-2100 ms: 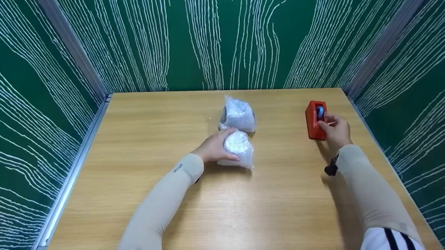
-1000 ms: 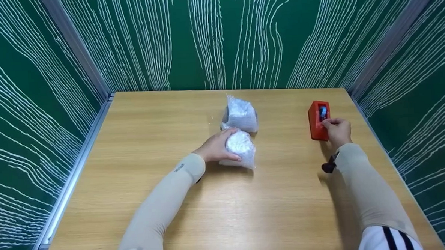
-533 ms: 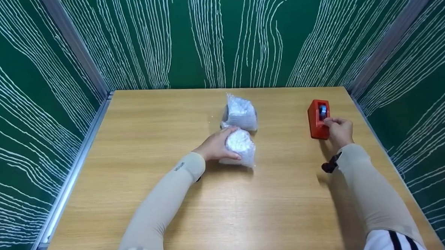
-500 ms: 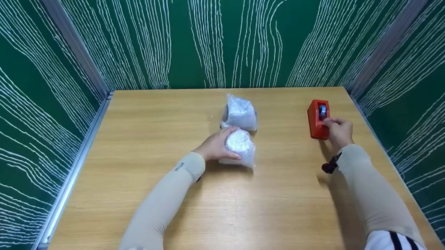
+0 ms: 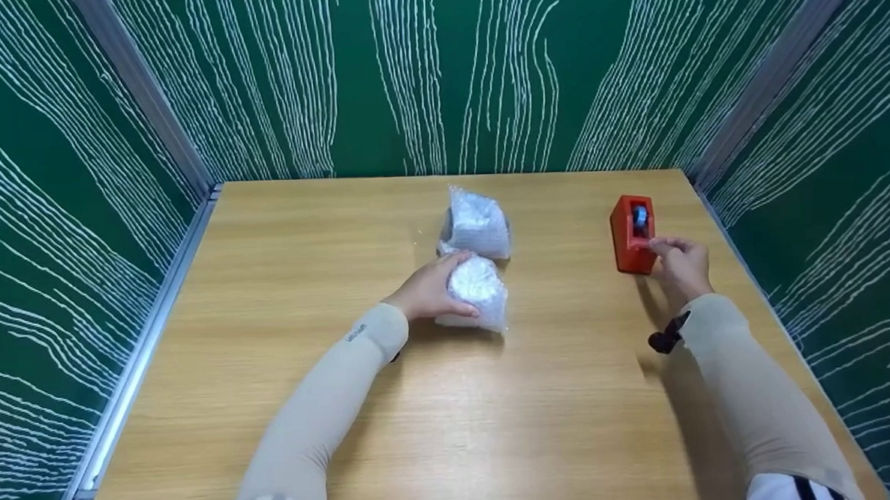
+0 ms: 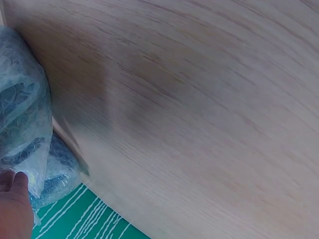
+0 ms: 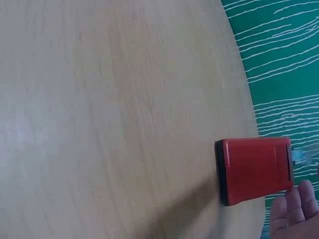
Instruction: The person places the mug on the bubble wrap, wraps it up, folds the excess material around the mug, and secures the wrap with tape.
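Observation:
My left hand (image 5: 433, 289) grips the nearer bubble-wrapped bundle (image 5: 479, 286) on the table, thumb on its near side and fingers over its far side. Close up in the left wrist view, that bundle (image 6: 22, 99) shows at the left edge, with the fingertips (image 6: 19, 183) against the wrap. Off to the right, my right hand (image 5: 682, 266) is at the front of a red tape dispenser (image 5: 631, 236), thumb and forefinger pinching the tape's end. A short length of clear tape (image 7: 300, 155) runs from the dispenser towards those fingers in the right wrist view.
A second bubble-wrapped bundle (image 5: 478, 222) sits directly behind the held one. Green panels with white streaks (image 5: 437, 77) enclose the wooden table (image 5: 452, 422) at the back and both sides, with metal posts (image 5: 764, 78) at the corners.
My right hand has drawn slightly away from the dispenser, to the right and towards me. The left hand and the bundle have stayed in place, while the head view shifted a little.

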Tool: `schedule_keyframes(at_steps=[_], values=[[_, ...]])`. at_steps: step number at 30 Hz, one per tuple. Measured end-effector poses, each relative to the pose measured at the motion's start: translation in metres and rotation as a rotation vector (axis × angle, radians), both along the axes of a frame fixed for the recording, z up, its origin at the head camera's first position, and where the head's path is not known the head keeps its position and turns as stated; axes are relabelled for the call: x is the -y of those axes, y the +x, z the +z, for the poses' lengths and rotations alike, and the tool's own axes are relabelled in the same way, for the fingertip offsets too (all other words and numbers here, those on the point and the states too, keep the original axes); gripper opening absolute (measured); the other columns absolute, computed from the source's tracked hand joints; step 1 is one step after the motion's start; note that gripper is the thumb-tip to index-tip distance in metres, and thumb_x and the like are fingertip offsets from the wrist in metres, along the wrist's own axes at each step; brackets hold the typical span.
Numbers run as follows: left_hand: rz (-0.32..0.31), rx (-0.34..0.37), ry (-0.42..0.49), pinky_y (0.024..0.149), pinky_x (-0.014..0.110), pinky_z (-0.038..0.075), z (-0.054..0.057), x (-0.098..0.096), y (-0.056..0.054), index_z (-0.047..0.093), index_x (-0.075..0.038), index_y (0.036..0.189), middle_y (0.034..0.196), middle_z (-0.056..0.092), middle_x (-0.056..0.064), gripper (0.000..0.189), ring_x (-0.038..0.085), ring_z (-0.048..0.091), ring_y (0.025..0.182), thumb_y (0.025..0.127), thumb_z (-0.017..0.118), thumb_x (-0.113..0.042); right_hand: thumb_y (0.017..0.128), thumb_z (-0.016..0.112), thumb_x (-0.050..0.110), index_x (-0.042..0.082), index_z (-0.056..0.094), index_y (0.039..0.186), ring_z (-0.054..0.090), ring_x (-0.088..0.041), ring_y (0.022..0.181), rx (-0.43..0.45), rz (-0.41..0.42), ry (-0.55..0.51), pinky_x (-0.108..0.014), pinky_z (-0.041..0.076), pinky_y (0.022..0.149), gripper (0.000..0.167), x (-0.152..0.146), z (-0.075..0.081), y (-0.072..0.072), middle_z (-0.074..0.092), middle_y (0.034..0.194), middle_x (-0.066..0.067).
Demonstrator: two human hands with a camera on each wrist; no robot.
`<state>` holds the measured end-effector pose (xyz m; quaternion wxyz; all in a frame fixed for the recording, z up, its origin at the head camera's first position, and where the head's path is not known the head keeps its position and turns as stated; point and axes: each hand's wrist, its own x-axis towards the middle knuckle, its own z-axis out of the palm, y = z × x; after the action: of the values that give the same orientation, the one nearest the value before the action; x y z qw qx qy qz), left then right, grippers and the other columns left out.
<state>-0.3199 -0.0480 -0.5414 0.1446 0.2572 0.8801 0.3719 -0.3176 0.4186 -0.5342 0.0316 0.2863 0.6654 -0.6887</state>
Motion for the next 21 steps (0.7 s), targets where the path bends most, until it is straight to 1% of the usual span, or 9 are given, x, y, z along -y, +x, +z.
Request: schedule_keyframes(at_steps=[3,7,12,14,16,18,20,21], values=[[-0.001,0.0,-0.005,0.135,0.047,0.03,0.0,0.0,0.0,0.032,-0.02,0.172,0.178,0.034,0.003,0.114,0.028,0.036,0.163,0.081,0.096,-0.049,0.11,0.062,0.043,0.03,0.054,0.13,0.031,-0.022,0.155,0.047,0.013,0.08,-0.039,0.026,0.137,0.025,-0.001,-0.005,0.005,0.037,0.165,0.0],[0.001,0.003,-0.009,0.136,0.047,0.03,0.0,0.0,-0.001,0.032,-0.021,0.172,0.179,0.033,0.003,0.115,0.028,0.036,0.163,0.081,0.096,-0.048,0.112,0.059,0.041,0.029,0.054,0.127,0.034,-0.023,0.154,0.073,0.011,0.11,-0.04,0.03,0.136,0.02,-0.003,-0.014,0.011,0.041,0.162,-0.001],[0.013,0.024,-0.003,0.136,0.048,0.029,0.0,0.0,-0.001,0.032,-0.024,0.172,0.179,0.033,0.001,0.115,0.027,0.035,0.164,0.08,0.097,-0.048,0.112,0.058,0.04,0.029,0.053,0.128,0.035,-0.023,0.151,0.087,0.001,0.124,-0.043,0.028,0.136,0.02,-0.002,-0.021,0.018,0.043,0.159,-0.002],[0.011,0.023,-0.002,0.136,0.048,0.029,-0.001,0.0,-0.001,0.032,-0.024,0.172,0.179,0.033,0.0,0.115,0.027,0.035,0.164,0.08,0.097,-0.048,0.112,0.059,0.04,0.029,0.053,0.127,0.036,-0.022,0.148,0.092,0.004,0.122,-0.043,0.029,0.135,0.02,-0.001,-0.023,0.021,0.046,0.153,0.0],[-0.002,-0.002,-0.002,0.136,0.047,0.03,-0.002,0.0,-0.002,0.033,-0.021,0.172,0.178,0.035,0.002,0.114,0.028,0.036,0.163,0.08,0.097,-0.047,0.11,0.062,0.038,0.026,0.055,0.125,0.041,-0.021,0.143,0.076,-0.004,0.126,-0.043,0.032,0.133,0.02,-0.001,-0.026,0.023,0.051,0.142,0.003],[-0.015,-0.029,-0.006,0.135,0.046,0.031,-0.002,-0.001,-0.002,0.033,-0.018,0.171,0.177,0.036,0.004,0.114,0.028,0.038,0.162,0.081,0.097,-0.046,0.109,0.064,0.038,0.025,0.055,0.122,0.044,-0.02,0.139,0.073,-0.005,0.135,-0.042,0.035,0.132,0.02,-0.001,-0.028,0.024,0.053,0.132,0.007],[-0.023,-0.05,-0.011,0.135,0.045,0.031,-0.002,-0.001,-0.002,0.034,-0.016,0.171,0.177,0.037,0.005,0.113,0.029,0.039,0.161,0.081,0.097,-0.045,0.108,0.066,0.039,0.023,0.055,0.126,0.045,-0.02,0.137,0.078,-0.005,0.144,-0.042,0.037,0.131,0.026,-0.002,-0.03,0.025,0.053,0.127,0.009],[-0.026,-0.056,-0.014,0.135,0.045,0.031,-0.002,-0.001,-0.002,0.034,-0.015,0.171,0.177,0.037,0.006,0.113,0.029,0.039,0.161,0.081,0.097,-0.045,0.108,0.066,0.039,0.021,0.055,0.131,0.046,-0.021,0.138,0.082,-0.005,0.15,-0.042,0.038,0.13,0.031,-0.003,-0.032,0.026,0.053,0.129,0.007]])
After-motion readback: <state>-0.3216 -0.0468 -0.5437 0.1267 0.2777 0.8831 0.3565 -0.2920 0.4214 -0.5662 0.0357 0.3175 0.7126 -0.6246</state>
